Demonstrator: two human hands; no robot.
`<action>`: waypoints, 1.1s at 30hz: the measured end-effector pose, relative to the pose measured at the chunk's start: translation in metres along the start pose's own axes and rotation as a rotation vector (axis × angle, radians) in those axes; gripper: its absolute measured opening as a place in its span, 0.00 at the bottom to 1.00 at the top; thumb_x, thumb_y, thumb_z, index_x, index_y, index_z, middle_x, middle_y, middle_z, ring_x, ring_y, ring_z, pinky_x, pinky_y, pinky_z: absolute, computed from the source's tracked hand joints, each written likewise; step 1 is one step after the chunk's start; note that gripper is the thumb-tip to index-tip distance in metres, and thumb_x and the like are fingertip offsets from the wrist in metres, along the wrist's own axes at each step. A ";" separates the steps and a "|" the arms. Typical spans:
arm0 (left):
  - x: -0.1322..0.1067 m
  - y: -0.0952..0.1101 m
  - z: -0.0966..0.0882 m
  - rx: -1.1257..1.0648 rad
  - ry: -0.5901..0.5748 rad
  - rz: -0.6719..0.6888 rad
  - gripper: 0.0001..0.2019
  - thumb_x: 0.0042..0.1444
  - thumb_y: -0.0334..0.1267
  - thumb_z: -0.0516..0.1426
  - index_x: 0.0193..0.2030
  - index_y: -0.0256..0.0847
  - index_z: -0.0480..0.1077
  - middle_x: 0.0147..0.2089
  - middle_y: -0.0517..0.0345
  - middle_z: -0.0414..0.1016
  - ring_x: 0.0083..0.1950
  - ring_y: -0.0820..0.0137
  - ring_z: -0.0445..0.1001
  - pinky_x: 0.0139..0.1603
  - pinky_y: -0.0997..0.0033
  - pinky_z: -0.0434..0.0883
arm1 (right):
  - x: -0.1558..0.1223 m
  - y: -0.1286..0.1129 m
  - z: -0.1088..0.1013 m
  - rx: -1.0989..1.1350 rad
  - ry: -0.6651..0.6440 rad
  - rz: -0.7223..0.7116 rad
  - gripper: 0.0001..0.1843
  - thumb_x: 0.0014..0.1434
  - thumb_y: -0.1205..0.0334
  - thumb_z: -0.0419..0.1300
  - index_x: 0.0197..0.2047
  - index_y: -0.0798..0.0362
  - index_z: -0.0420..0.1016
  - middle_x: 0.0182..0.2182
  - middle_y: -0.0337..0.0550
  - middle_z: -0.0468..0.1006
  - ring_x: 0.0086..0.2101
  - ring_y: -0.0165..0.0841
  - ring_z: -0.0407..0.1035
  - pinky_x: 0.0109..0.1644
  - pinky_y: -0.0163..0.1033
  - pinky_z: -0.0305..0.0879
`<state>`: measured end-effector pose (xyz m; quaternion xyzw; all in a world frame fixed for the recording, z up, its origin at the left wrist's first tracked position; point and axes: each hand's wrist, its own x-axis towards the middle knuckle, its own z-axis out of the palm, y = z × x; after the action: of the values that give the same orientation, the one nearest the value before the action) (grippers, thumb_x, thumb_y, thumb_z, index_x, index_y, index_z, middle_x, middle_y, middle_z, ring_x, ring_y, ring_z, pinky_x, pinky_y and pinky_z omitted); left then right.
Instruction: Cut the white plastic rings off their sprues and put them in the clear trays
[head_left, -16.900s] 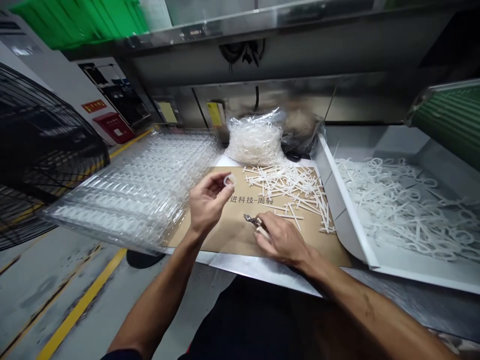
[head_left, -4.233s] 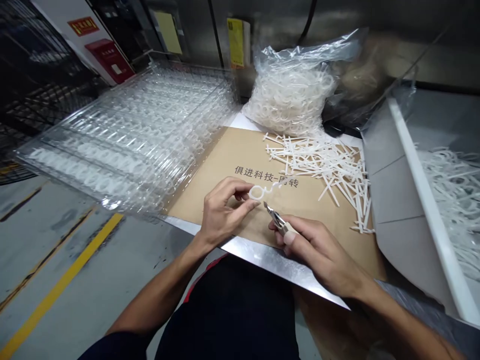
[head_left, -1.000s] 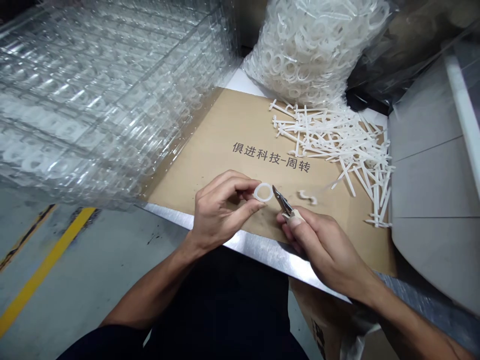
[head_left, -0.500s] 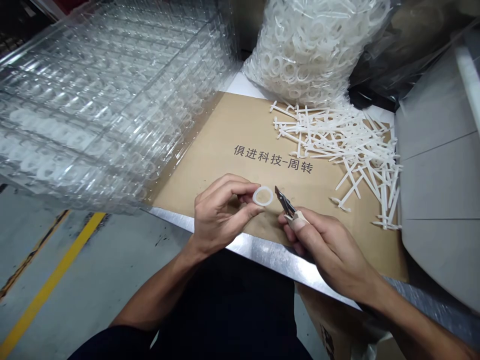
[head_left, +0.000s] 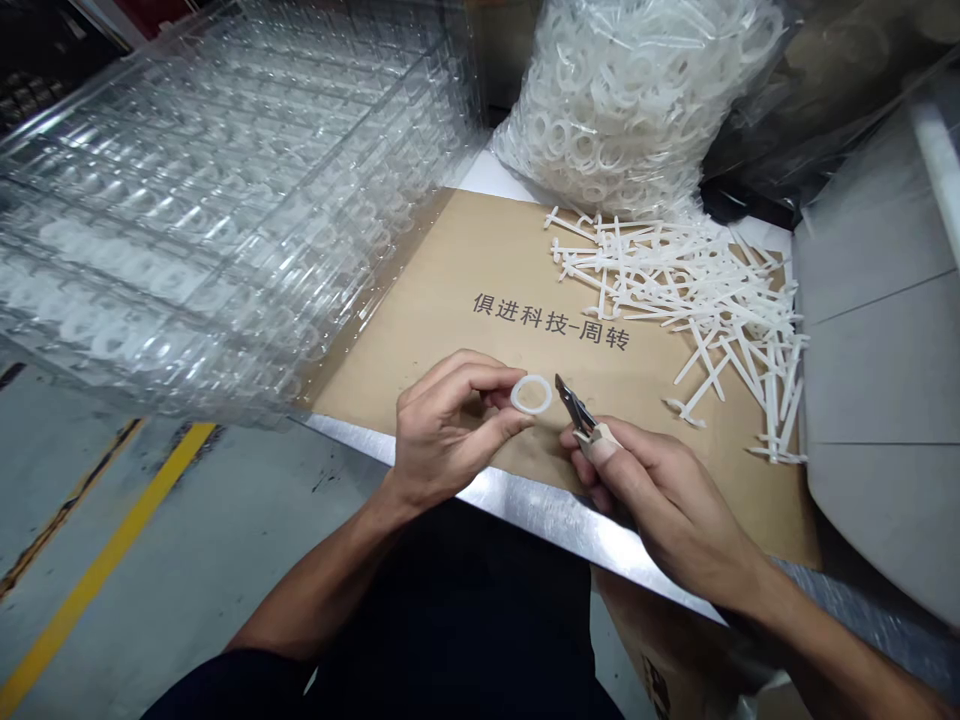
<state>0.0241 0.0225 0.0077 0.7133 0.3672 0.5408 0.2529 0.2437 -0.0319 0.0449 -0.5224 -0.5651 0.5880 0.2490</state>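
My left hand [head_left: 442, 430] pinches a small white plastic ring [head_left: 531, 395] between thumb and fingers, just above a brown cardboard sheet [head_left: 465, 330] with printed characters. My right hand [head_left: 660, 500] is closed round a small pair of metal cutters [head_left: 576, 412], whose tips point at the ring's right edge, almost touching it. Both hands hover at the near edge of the metal bench [head_left: 540, 510].
A stack of clear plastic blister trays [head_left: 210, 210] fills the left. A clear bag of white rings [head_left: 630, 100] stands at the back. Several cut white plastic stems [head_left: 697, 290] lie on the cardboard's right side. A grey bin wall [head_left: 877, 360] rises at the right.
A cut piece seen by the cutters a second ago is no longer there. The ring and cutters stay close together, and the view has shifted slightly.
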 end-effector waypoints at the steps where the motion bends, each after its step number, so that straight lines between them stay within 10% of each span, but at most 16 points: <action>1: 0.000 0.000 0.000 0.000 0.000 0.002 0.12 0.56 0.33 0.71 0.46 0.39 0.78 0.40 0.55 0.81 0.41 0.70 0.80 0.38 0.73 0.78 | 0.000 0.000 0.000 0.002 0.001 0.001 0.22 0.77 0.45 0.47 0.40 0.51 0.70 0.31 0.36 0.66 0.30 0.30 0.61 0.34 0.40 0.57; 33: 0.003 0.004 0.001 -0.021 -0.022 0.009 0.12 0.56 0.35 0.71 0.45 0.38 0.78 0.39 0.55 0.80 0.38 0.72 0.77 0.36 0.73 0.76 | 0.000 -0.002 -0.002 -0.026 -0.008 0.012 0.22 0.77 0.46 0.48 0.42 0.51 0.73 0.30 0.36 0.68 0.30 0.31 0.61 0.34 0.40 0.57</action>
<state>0.0263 0.0223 0.0123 0.7183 0.3557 0.5376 0.2619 0.2451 -0.0302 0.0474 -0.5266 -0.5706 0.5840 0.2366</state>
